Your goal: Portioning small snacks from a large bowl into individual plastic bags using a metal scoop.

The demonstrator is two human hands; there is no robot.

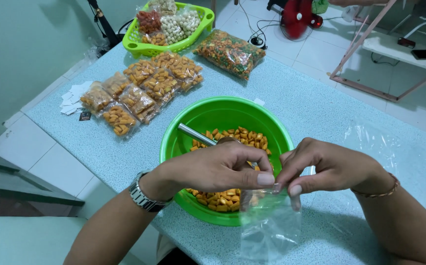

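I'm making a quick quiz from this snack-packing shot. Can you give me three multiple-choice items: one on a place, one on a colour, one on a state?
1. Where does the metal spoon lie?
A. in the bowl
B. in the basket
C. on the floor

2. What colour is the bowl?
A. red
B. green
C. white

3. The clear bag held by the left hand and right hand is:
A. full
B. sealed
C. empty

Answers:
1 A, its handle leans on the snacks inside.
2 B, the rim is bright green.
3 C, the table shows through it.

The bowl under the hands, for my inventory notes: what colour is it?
Bright green bowl, holding orange snack pieces; head view.
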